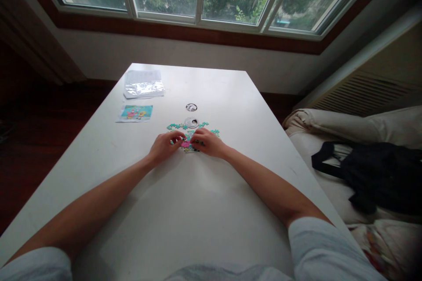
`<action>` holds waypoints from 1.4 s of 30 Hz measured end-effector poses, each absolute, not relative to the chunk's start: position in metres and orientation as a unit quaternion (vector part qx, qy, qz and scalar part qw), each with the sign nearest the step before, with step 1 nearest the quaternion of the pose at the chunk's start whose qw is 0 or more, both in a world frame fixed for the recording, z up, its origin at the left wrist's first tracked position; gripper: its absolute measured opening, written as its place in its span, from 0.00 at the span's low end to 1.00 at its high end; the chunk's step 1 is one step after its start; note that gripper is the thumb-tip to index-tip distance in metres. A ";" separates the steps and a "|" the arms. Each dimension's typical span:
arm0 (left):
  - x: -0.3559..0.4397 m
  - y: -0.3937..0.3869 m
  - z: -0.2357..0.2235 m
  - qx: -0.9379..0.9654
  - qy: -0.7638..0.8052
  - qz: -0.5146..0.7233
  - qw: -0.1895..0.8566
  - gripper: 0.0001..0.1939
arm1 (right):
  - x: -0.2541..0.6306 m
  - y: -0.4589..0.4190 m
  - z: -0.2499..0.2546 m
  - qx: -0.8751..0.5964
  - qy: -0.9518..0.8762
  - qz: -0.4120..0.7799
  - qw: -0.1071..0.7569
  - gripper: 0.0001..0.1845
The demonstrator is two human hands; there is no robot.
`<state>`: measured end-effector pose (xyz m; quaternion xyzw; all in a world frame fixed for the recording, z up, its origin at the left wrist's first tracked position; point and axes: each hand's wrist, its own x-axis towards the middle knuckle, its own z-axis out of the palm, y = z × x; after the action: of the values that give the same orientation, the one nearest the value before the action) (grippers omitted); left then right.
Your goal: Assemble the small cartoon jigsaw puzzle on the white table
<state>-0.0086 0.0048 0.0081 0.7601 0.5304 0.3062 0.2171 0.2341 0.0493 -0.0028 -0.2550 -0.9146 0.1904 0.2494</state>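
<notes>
A partly joined jigsaw puzzle with pink, teal and yellow parts lies on the white table, much of it hidden by my hands. My left hand is closed at the puzzle's left side, thumb and forefinger pinching a small jigsaw piece. From the right, my right hand reaches over the puzzle, its fingers curled and fingertips down on pieces near the pink part. Loose teal jigsaw pieces are scattered behind my hands, and more teal pieces lie beyond my right knuckles.
A round silvery lid-like disc lies behind the pieces, with a smaller dark-rimmed disc farther back. At left are a colourful cartoon picture sheet and a clear plastic bag. A sofa holding dark clothing stands right of the table.
</notes>
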 end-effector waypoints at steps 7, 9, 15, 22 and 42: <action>-0.006 0.002 0.011 0.777 0.527 0.279 0.203 0.10 | 0.235 0.049 -0.002 -0.249 -0.920 0.175 0.247 0.06; -0.005 0.001 0.011 0.773 0.532 0.277 0.206 0.08 | 0.235 0.049 -0.002 -0.252 -0.919 0.177 0.245 0.06; -0.003 -0.002 0.013 0.750 0.554 0.275 0.234 0.08 | 0.234 0.049 -0.001 -0.255 -0.917 0.183 0.245 0.05; 0.000 -0.004 0.012 0.752 0.555 0.277 0.223 0.07 | 0.234 0.050 -0.003 -0.261 -0.917 0.184 0.240 0.06; -0.004 -0.002 0.013 0.784 0.540 0.240 0.192 0.07 | 0.233 0.050 -0.006 -0.267 -0.914 0.181 0.246 0.06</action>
<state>-0.0039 -0.0024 0.0126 0.7836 0.5400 0.2397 0.1922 0.2329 0.0499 -0.0059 -0.2671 -0.9140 0.1812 0.2459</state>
